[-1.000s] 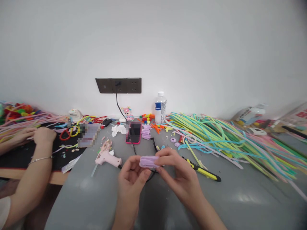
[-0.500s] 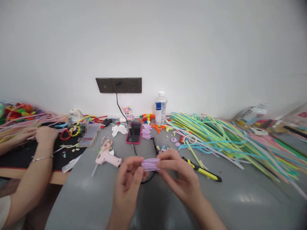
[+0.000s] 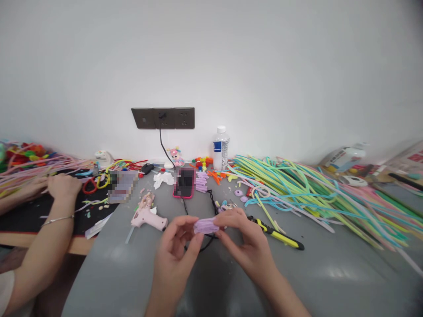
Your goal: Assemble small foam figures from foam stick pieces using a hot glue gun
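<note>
Between my two hands, above the grey table [image 3: 115, 273], is a small bundle of short purple pipe cleaner pieces [image 3: 205, 226]. My left hand [image 3: 180, 253] pinches its left end between thumb and fingers. The right end is gripped by the fingertips of my right hand [image 3: 246, 240]. Behind my hands lie a pink-cased phone [image 3: 184, 183] and more folded purple pipe cleaner pieces [image 3: 201, 182]. A pink glue gun [image 3: 148, 215] rests left of my left hand. Just right of my right hand is a yellow-and-black utility knife [image 3: 280, 236].
Long pastel pipe cleaners [image 3: 297, 189] spread over the table's right side. A bottle [image 3: 221, 149] and a small pink figurine [image 3: 176, 156] stand by the wall. At left, a co-worker's hands [image 3: 64, 189] are over a black mat [image 3: 23, 220]. A black cord hangs from the socket panel [image 3: 163, 118].
The purple bundle has turned slightly in my fingers, and my right fingers have shifted a little along it. The other things stay where they were.
</note>
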Action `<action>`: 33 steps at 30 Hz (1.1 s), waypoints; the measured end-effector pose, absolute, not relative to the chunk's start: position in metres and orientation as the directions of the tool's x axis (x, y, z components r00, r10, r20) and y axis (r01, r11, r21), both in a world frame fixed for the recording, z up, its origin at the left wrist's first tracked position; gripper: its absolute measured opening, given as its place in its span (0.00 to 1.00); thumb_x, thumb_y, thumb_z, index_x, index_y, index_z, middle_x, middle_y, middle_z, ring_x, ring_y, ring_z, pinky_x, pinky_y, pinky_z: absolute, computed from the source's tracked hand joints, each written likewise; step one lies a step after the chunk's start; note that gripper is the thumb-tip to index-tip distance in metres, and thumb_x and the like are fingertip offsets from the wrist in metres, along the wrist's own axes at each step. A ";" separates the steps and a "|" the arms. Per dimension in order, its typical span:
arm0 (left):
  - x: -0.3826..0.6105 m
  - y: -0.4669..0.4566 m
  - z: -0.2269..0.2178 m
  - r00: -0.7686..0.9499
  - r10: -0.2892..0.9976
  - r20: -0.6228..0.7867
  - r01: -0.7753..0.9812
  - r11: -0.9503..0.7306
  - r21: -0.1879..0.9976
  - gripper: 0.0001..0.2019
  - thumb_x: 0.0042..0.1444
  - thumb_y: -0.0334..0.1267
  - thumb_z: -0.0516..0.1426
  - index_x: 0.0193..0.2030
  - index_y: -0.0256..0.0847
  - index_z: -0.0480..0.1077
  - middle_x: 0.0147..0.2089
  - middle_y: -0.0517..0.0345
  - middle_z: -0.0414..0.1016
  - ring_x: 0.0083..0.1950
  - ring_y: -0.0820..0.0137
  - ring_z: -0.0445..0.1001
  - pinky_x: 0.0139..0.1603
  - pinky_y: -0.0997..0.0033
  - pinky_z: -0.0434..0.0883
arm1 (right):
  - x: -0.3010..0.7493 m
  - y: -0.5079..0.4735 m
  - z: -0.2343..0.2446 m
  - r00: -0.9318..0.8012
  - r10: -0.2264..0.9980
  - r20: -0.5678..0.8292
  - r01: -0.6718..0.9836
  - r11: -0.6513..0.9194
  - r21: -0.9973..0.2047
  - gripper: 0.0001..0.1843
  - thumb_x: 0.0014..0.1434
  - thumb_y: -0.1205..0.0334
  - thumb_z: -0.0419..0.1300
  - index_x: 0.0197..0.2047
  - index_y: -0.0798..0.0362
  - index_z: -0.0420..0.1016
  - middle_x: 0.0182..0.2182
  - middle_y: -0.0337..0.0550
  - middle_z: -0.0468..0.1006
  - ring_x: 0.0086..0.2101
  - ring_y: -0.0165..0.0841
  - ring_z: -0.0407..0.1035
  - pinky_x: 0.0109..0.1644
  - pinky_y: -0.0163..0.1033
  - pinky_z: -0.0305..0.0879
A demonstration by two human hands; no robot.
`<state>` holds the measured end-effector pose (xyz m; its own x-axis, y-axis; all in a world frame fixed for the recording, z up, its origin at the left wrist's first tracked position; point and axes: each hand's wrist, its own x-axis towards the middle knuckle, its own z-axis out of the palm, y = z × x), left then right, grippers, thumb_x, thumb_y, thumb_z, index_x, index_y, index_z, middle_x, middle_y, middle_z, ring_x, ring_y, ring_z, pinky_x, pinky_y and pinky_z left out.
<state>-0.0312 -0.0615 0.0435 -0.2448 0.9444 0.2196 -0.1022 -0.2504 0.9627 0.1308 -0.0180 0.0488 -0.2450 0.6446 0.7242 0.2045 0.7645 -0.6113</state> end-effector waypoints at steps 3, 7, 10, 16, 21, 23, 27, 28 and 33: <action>-0.034 -0.058 0.046 -0.253 0.940 0.228 -0.092 -0.258 0.962 0.08 0.55 0.41 0.67 0.40 0.43 0.78 0.35 0.57 0.80 0.36 0.72 0.79 0.35 0.79 0.75 | 0.130 -0.020 0.046 -0.238 0.693 0.681 0.205 0.721 -0.662 0.14 0.63 0.73 0.62 0.47 0.44 0.72 0.36 0.35 0.82 0.31 0.30 0.75 0.44 0.40 0.65; -0.054 -0.059 0.045 -0.348 0.902 0.255 -0.047 -0.288 0.956 0.09 0.52 0.42 0.69 0.38 0.44 0.79 0.31 0.60 0.79 0.31 0.75 0.76 0.32 0.82 0.73 | 0.128 -0.011 0.037 -0.168 0.847 0.504 0.136 0.526 -0.839 0.17 0.67 0.65 0.57 0.58 0.45 0.65 0.39 0.40 0.80 0.35 0.33 0.74 0.43 0.40 0.69; -0.078 -0.065 0.044 -0.475 0.850 0.227 -0.042 -0.280 0.959 0.12 0.50 0.43 0.70 0.40 0.44 0.79 0.32 0.62 0.78 0.30 0.77 0.74 0.32 0.83 0.73 | 0.115 0.008 0.032 -0.191 0.907 0.375 0.218 0.412 -0.885 0.12 0.69 0.64 0.52 0.54 0.49 0.68 0.39 0.44 0.79 0.38 0.35 0.74 0.43 0.41 0.69; -0.113 -0.071 0.054 -0.718 0.652 0.245 -0.064 -0.411 0.909 0.15 0.45 0.41 0.73 0.38 0.42 0.79 0.30 0.66 0.75 0.31 0.77 0.74 0.36 0.81 0.73 | 0.034 0.030 0.034 -0.537 0.816 0.214 0.452 0.492 -0.744 0.17 0.62 0.63 0.64 0.54 0.55 0.73 0.50 0.52 0.77 0.49 0.42 0.73 0.56 0.46 0.68; -0.119 -0.073 0.057 -0.729 0.626 0.277 -0.041 -0.444 0.895 0.15 0.43 0.40 0.74 0.37 0.41 0.79 0.29 0.65 0.75 0.31 0.76 0.73 0.34 0.81 0.73 | -0.030 0.024 0.030 -0.614 0.789 -0.038 0.630 0.460 -0.626 0.29 0.54 0.65 0.70 0.58 0.61 0.70 0.55 0.67 0.75 0.54 0.54 0.70 0.55 0.56 0.69; -0.120 -0.077 0.054 -0.702 0.653 0.284 -0.030 -0.427 0.904 0.13 0.46 0.40 0.73 0.38 0.41 0.79 0.29 0.65 0.75 0.31 0.76 0.73 0.34 0.81 0.72 | -0.035 0.028 0.028 -0.600 0.799 -0.042 0.609 0.422 -0.672 0.23 0.56 0.72 0.63 0.56 0.61 0.71 0.51 0.65 0.78 0.49 0.50 0.74 0.51 0.52 0.71; -0.123 -0.082 0.044 -0.643 0.695 0.321 0.030 -0.397 0.918 0.12 0.50 0.40 0.70 0.41 0.43 0.79 0.32 0.63 0.76 0.31 0.76 0.73 0.34 0.80 0.72 | -0.012 0.050 0.031 -0.527 0.850 -0.012 0.514 0.307 -0.801 0.10 0.64 0.63 0.56 0.46 0.58 0.73 0.37 0.53 0.81 0.34 0.40 0.76 0.37 0.40 0.69; -0.123 -0.082 0.042 -0.630 0.700 0.337 0.062 -0.388 0.920 0.12 0.50 0.41 0.70 0.41 0.43 0.79 0.33 0.63 0.76 0.31 0.75 0.73 0.34 0.79 0.73 | -0.001 0.055 0.033 -0.488 0.873 0.000 0.488 0.273 -0.829 0.11 0.67 0.60 0.52 0.45 0.58 0.71 0.35 0.50 0.80 0.32 0.37 0.74 0.34 0.38 0.67; -0.113 -0.067 0.036 -0.568 0.711 0.415 0.207 -0.365 0.908 0.10 0.49 0.41 0.70 0.38 0.43 0.79 0.34 0.59 0.78 0.33 0.71 0.76 0.34 0.76 0.75 | 0.077 0.055 0.060 -0.410 0.911 0.042 -0.138 -0.017 -0.990 0.23 0.67 0.40 0.50 0.43 0.53 0.66 0.20 0.29 0.61 0.16 0.25 0.54 0.20 0.31 0.52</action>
